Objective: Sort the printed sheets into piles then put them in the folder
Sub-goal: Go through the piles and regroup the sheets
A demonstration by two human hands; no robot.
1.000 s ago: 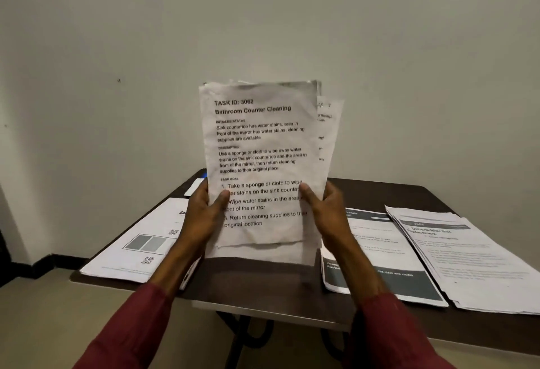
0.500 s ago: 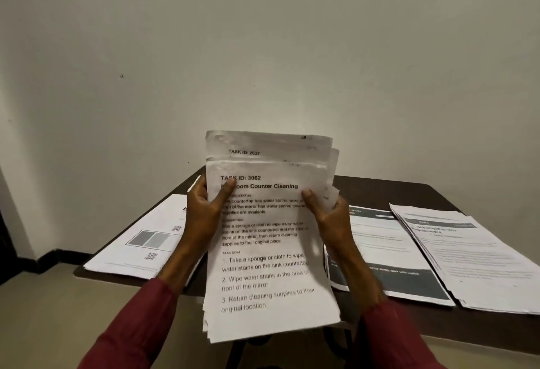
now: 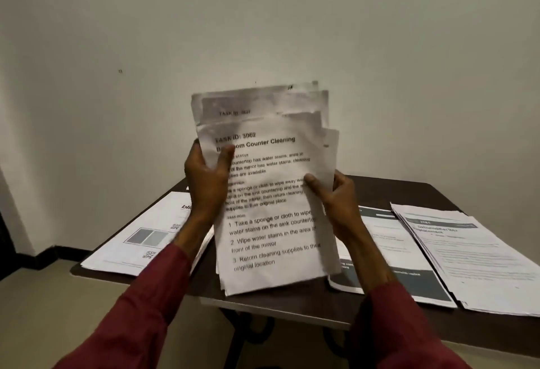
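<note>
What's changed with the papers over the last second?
The held stack slid down through both hands: the left hand and right hand now grip its sides nearer the top. The front sheet sits lower, baring another header behind. The three piles on the table stayed put.

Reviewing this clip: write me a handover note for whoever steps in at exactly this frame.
Left hand: its grip is on the left edge of the held stack of white printed sheets, thumb over the front page.
Right hand: its grip is on the stack's right edge.
The stack is held upright above the dark brown table; its front page reads "Bathroom Counter Cleaning".
Done: three piles lie on the table: a white pile with QR codes at left, a pile with dark grey banners right of centre, and a white text pile far right.
Left: sort the held sheets onto piles, then file everything. No folder is in view.
</note>
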